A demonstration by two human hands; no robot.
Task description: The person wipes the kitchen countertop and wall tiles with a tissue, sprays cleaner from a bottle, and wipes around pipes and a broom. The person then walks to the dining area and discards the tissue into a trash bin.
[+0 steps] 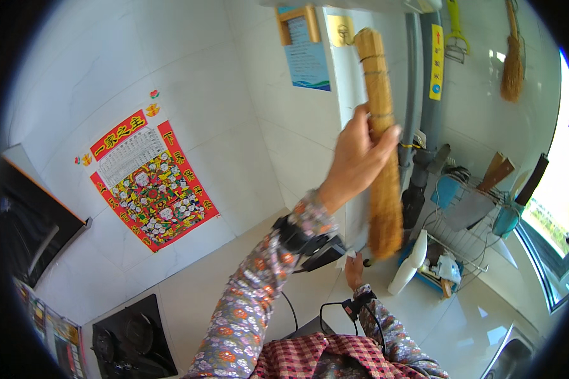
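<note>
My left hand [360,154] is raised and closed around a straw whisk broom [384,194], its bound end up and its loose bristles down, slightly blurred. Below it, near the wall corner and the countertop [308,293], my right hand [354,270] has its fingers bent around a small white piece of cloth or paper [345,259]. A dark round knob-like thing [369,262] lies beside that hand. Both sleeves are flowered, with a dark strap and cable on each wrist.
At the right, a wire rack [455,237] holds cleavers and other tools, with a white bottle [410,265] and a blue basket [457,284] beside it. Grey pipes [431,113] run up the wall. A gas hob [135,338] lies lower left, a sink [509,357] lower right.
</note>
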